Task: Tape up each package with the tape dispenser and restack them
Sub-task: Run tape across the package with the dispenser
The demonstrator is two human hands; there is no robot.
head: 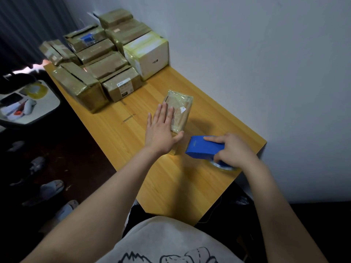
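A light wooden rectangular table (167, 179) is shown set against a pale wall (266, 63), viewed from above. A small oblong package wrapped in glossy clear tape (180, 112) lies near the table's middle, its long axis running away from the viewer. The left hand (161, 130) is laid flat on the package's left half, fingers extended and spread, the thumb pressed across the near end; nothing is gripped. Just to the right of the package, the blue plastic tape dispenser (206, 146) is held by the right hand (232, 150), whose fingers are curled around the body with the index finger extended along the top; the dispenser's front end is seen close to the package's near right corner, though contact cannot be confirmed. A roll of clear tape (222, 165) is partly visible beneath the right hand. At the far end of the table a group of taped brown cardboard packages (98, 73) is stacked in rows, with a white taped box (148, 54) placed at its right edge beside the wall. A grey printed shirt (171, 243) occupies the lower foreground.
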